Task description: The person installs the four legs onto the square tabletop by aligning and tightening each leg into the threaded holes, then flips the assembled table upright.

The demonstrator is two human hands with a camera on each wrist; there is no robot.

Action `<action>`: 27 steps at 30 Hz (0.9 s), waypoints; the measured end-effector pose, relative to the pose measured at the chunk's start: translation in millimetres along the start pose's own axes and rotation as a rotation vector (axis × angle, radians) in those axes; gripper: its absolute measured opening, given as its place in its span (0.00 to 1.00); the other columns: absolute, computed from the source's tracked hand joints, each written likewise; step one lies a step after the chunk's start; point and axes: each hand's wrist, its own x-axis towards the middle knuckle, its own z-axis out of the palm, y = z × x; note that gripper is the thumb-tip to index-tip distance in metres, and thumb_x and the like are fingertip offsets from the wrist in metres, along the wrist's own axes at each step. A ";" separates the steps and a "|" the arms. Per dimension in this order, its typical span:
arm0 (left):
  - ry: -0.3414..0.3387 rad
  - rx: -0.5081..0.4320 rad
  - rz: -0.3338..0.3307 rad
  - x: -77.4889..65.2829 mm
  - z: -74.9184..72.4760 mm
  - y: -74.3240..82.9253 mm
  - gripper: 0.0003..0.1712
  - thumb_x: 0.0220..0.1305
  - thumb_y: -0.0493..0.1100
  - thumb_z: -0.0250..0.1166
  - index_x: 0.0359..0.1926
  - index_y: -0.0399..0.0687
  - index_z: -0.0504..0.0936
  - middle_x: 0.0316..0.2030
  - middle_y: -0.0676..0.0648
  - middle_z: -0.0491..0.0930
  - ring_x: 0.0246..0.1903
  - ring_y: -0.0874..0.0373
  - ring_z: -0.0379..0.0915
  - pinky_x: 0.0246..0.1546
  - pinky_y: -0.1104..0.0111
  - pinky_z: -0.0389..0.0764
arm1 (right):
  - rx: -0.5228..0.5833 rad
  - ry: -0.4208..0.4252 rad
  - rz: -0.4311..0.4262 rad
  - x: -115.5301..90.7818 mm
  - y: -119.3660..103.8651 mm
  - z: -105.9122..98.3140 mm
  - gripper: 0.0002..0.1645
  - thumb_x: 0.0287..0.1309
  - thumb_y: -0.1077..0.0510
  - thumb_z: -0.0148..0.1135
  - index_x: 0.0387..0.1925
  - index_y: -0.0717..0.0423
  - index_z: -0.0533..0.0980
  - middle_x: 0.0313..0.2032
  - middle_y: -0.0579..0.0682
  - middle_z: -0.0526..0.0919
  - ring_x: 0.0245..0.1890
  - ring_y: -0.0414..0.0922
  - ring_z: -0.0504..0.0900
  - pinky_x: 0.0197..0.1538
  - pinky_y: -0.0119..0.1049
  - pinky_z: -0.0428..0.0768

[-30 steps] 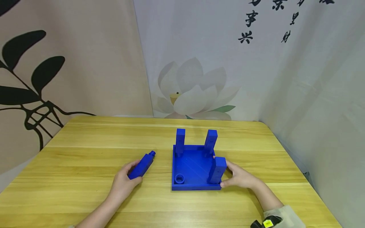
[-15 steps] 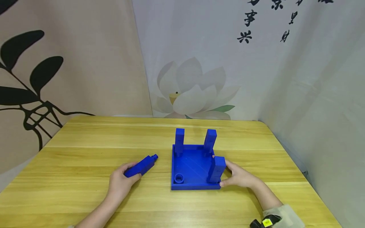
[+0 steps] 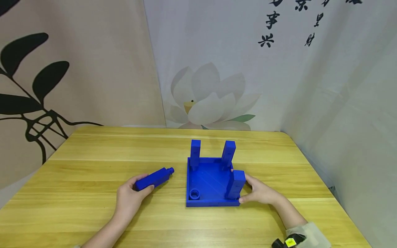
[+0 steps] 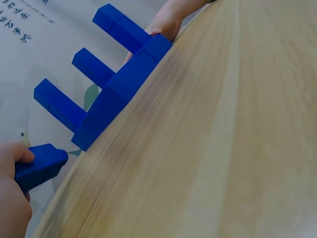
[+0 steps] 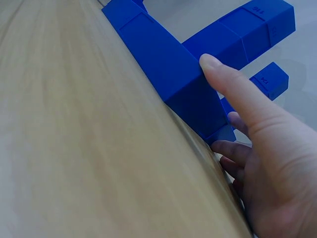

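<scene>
My left hand (image 3: pixel 128 198) holds a blue square leg (image 3: pixel 152 179) between thumb and fingers, a little left of the tray-like blue tabletop (image 3: pixel 212 204). The leg lies tilted, its round narrow end pointing right toward the tabletop. Three similar legs stand up from the tabletop: back left (image 3: pixel 195 153), back right (image 3: pixel 228 154) and front right (image 3: pixel 235 184). At the front left corner is a round socket (image 3: pixel 194 194). My right hand (image 3: pixel 260 191) grips the tabletop's right side, the thumb (image 5: pixel 233 82) at its front corner. Some right fingers are hidden behind the front right leg in the head view.
The wooden table (image 3: pixel 93 155) runs back to a printed curtain (image 3: pixel 217 51). Another curtain (image 3: pixel 350 103) hangs along the right side. A black device with a yellow label (image 3: pixel 291 242) sits on the right wrist.
My left hand has turned the leg from slanting steeply upward to lying flatter, its round end now slightly lower and farther right. The tabletop and right hand stay put.
</scene>
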 end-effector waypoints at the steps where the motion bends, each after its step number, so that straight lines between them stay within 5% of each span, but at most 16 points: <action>1: 0.006 -0.008 -0.001 -0.1 0.2 0.1 0.24 0.50 0.34 0.74 0.50 0.37 0.82 0.49 0.36 0.80 0.49 0.46 0.75 0.40 0.81 0.73 | 0.000 0.000 0.000 0.0 0.1 0.1 0.58 0.44 0.57 0.76 0.72 0.58 0.54 0.68 0.49 0.63 0.69 0.56 0.53 0.65 0.61 0.47; 11: 0.020 -0.204 -0.002 -5.8 2.3 7.2 0.23 0.51 0.33 0.74 0.50 0.36 0.80 0.48 0.36 0.80 0.42 0.66 0.77 0.39 0.79 0.77 | -0.013 0.005 0.008 -1.3 0.2 0.1 0.58 0.45 0.56 0.76 0.73 0.56 0.54 0.68 0.48 0.62 0.69 0.54 0.54 0.67 0.41 0.50; 17: -0.009 -0.292 -0.004 -11.6 5.8 16.4 0.25 0.51 0.33 0.74 0.51 0.36 0.78 0.48 0.35 0.79 0.41 0.66 0.78 0.39 0.75 0.79 | -0.003 0.000 0.002 -0.6 -0.2 0.2 0.59 0.44 0.56 0.76 0.73 0.58 0.52 0.69 0.51 0.60 0.69 0.56 0.51 0.66 0.59 0.47; 21: -0.022 -0.342 -0.009 -14.6 10.0 22.5 0.26 0.50 0.30 0.73 0.51 0.33 0.76 0.47 0.36 0.80 0.42 0.64 0.78 0.39 0.73 0.80 | 0.009 -0.006 -0.009 -0.1 -0.4 0.3 0.59 0.44 0.57 0.76 0.73 0.57 0.52 0.70 0.53 0.58 0.70 0.57 0.49 0.65 0.61 0.45; 27: -0.021 -0.389 -0.014 -18.0 14.4 32.9 0.26 0.47 0.26 0.73 0.47 0.35 0.72 0.37 0.45 0.83 0.38 0.60 0.79 0.38 0.73 0.80 | -0.004 -0.004 -0.004 -0.7 -0.5 -0.2 0.57 0.46 0.57 0.76 0.74 0.51 0.53 0.70 0.50 0.60 0.70 0.52 0.52 0.68 0.38 0.50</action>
